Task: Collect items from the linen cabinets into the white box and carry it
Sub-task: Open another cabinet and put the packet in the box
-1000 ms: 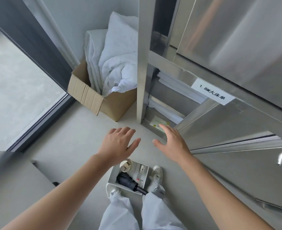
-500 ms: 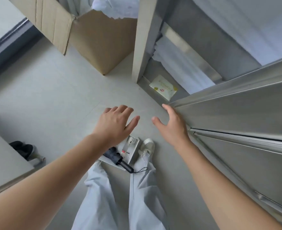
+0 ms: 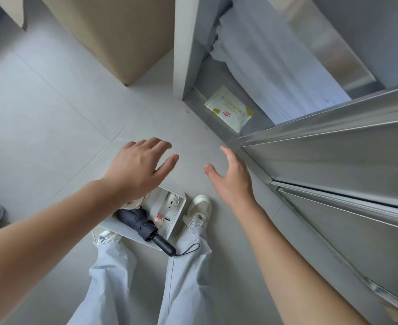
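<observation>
Packet [image 3: 229, 109] on the cabinet floor [image 3: 216, 127] lies upper right of my left hand [image 3: 137, 170] and right hand [image 3: 233, 179], both spread wide, empty.

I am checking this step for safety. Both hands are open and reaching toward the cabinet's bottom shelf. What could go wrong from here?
1. The white box sits on the floor between the feet, by the right shoe; a step forward could kick or tip it.
2. The folded umbrella sticks out over the box's rim, its strap trailing; it may slide out when the box is lifted.
3. The right hand is close to the metal cabinet door edge and could scrape it.
</observation>
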Demonstrator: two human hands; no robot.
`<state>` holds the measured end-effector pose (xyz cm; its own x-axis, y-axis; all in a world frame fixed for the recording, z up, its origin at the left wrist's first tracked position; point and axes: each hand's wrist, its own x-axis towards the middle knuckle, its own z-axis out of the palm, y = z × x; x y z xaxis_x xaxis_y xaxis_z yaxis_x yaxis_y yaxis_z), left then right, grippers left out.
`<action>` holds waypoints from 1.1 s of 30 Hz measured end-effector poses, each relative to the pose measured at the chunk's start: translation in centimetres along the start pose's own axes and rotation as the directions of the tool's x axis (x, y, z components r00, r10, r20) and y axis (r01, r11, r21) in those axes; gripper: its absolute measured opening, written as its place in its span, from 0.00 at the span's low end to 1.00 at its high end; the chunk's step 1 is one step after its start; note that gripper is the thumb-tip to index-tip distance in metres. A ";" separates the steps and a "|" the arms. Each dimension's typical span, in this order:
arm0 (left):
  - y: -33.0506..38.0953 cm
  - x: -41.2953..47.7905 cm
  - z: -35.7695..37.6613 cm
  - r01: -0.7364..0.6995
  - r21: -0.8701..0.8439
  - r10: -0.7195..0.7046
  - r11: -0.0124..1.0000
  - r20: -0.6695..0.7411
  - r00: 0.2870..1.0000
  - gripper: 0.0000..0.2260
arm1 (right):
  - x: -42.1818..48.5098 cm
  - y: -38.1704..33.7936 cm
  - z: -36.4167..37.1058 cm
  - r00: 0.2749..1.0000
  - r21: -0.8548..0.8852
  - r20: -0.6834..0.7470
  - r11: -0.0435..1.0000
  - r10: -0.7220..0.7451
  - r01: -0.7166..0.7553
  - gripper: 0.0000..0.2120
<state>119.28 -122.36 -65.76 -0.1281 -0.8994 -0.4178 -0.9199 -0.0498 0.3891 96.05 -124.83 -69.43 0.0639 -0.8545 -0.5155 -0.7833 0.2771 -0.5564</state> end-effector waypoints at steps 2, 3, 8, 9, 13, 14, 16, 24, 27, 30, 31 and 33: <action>-0.1 1.3 0.3 -0.001 0.014 0.000 1.000 0.013 1.000 0.28 | 1.5 0.2 0.2 1.000 0.009 -0.029 1.000 -0.006 0.006 0.31; -0.3 2.0 0.6 0.002 0.015 -0.002 1.000 0.015 1.000 0.28 | 2.4 0.4 0.3 0.999 0.010 -0.041 1.000 -0.009 0.009 0.31; -1.3 5.4 3.3 0.017 -0.015 -0.017 1.000 -0.017 1.000 0.27 | 7.3 1.7 1.4 0.998 -0.026 -0.055 0.999 -0.031 0.030 0.31; -1.5 5.9 4.1 0.030 -0.025 -0.030 0.999 -0.024 0.999 0.26 | 8.2 2.1 1.7 0.998 -0.039 -0.057 0.999 -0.033 0.031 0.32; -2.8 7.5 7.1 0.088 -0.055 -0.090 0.995 -0.032 0.995 0.23 | 11.5 3.6 3.1 0.994 -0.084 -0.091 0.995 -0.058 0.051 0.32; -3.1 7.8 7.7 0.103 -0.058 -0.105 0.993 -0.034 0.994 0.23 | 12.3 4.0 3.5 0.993 -0.094 -0.095 0.993 -0.073 0.065 0.31; -3.3 8.6 8.8 0.127 -0.083 -0.130 0.988 -0.040 0.991 0.22 | 13.9 4.8 4.0 0.990 -0.125 -0.098 0.988 -0.103 0.091 0.31; -3.1 10.0 11.4 0.184 -0.185 -0.193 0.965 -0.032 0.981 0.26 | 19.8 6.2 5.7 0.974 -0.342 -0.058 0.921 -0.218 0.185 0.40; -2.5 10.6 12.0 0.190 -0.186 -0.198 0.964 -0.025 0.980 0.26 | 20.6 6.6 5.9 0.979 -0.386 -0.048 0.907 -0.200 0.166 0.42; -1.9 11.2 12.2 0.196 -0.214 -0.208 0.957 -0.035 0.977 0.25 | 19.7 6.8 6.4 0.979 -0.385 -0.030 0.906 -0.201 0.174 0.42; -1.8 11.4 12.2 0.197 -0.225 -0.211 0.954 -0.043 0.976 0.24 | 19.2 6.9 6.5 0.978 -0.383 -0.024 0.906 -0.205 0.181 0.41; -1.5 11.7 12.1 0.196 -0.236 -0.214 0.952 -0.053 0.975 0.23 | 18.5 7.1 6.6 0.970 -0.398 -0.021 0.892 -0.241 0.213 0.38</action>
<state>114.62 -127.56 -81.19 0.0915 -0.8898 -0.4470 -0.8133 -0.3258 0.4821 95.72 -135.75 -87.23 0.2377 -0.9050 -0.3527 -0.9315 -0.1095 -0.3469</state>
